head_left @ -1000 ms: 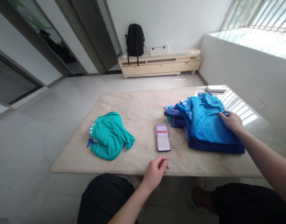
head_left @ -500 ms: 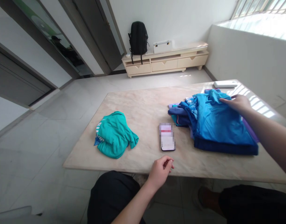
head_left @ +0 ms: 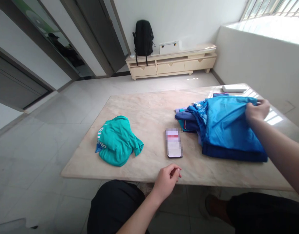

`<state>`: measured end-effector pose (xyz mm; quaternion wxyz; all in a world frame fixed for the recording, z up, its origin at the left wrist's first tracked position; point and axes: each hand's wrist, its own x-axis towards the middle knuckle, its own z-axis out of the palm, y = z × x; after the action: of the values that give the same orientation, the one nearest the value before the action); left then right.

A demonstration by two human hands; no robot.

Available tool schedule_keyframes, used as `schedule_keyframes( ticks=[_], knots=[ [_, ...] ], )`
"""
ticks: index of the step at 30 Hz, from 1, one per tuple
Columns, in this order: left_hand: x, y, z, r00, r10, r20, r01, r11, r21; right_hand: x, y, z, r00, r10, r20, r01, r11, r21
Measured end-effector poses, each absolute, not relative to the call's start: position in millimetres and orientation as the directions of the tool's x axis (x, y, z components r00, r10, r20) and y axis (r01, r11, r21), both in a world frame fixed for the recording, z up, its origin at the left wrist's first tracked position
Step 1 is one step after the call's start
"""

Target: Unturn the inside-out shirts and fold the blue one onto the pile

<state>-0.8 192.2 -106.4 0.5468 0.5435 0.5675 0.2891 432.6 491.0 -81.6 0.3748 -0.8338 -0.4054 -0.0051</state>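
A folded blue shirt (head_left: 228,126), darker along its near edge, lies on top of a pile of clothes at the table's right side. My right hand (head_left: 258,110) pinches its far right corner, drawing that edge out fairly straight. My left hand (head_left: 169,178) rests at the near table edge with loosely curled fingers, and nothing shows in it. Just beyond it lies a phone (head_left: 174,143) with a blurred screen. Farther left is a crumpled green shirt (head_left: 119,141) with white lettering. Navy and purple clothes (head_left: 186,119) stick out from the pile's left side.
The stone-topped table (head_left: 144,107) carries all of these. A white oblong object (head_left: 234,88) lies at its far right corner. Beyond the table stands a low cabinet (head_left: 170,67) with a black backpack (head_left: 144,37) and a white box (head_left: 169,48) on it.
My right hand has moved right with the shirt's far corner, and the bunched top edge is now spread flatter. My left hand stays where it was.
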Motion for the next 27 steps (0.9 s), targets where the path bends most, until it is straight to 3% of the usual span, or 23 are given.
schedule_keyframes(
  ticks=[4,8,11,13,21,27],
  knots=[
    [-0.4,191.7,-105.7,0.201,0.932,-0.301,0.315,0.229,0.921,419.2,479.4,-77.8,0.602,0.716,0.353,0.739,-0.331,-0.587],
    [-0.8,192.1,-104.4,0.209,0.932,-0.297,0.338,0.216,0.916,370.1,463.9,-71.4,0.303,0.852,0.426,0.883,-0.082,-0.462],
    [-1.0,192.7,-104.8,0.205,0.933,-0.296,0.356,0.211,0.911,319.2,451.5,-79.2,0.05,0.939,0.34,0.918,0.09,-0.386],
    [-0.9,193.0,-105.9,0.203,0.934,-0.293,0.36,0.207,0.91,291.1,446.8,-87.2,-0.01,0.962,0.271,0.919,0.116,-0.377],
    [0.6,192.7,-109.7,0.206,0.943,-0.262,0.365,0.174,0.914,284.0,480.8,-75.8,0.225,0.949,0.22,0.909,-0.123,-0.398],
    [0.9,193.8,-107.2,0.213,0.949,-0.234,0.382,0.139,0.914,296.0,514.6,-59.2,0.222,0.963,0.151,0.904,-0.146,-0.403]
  ],
)
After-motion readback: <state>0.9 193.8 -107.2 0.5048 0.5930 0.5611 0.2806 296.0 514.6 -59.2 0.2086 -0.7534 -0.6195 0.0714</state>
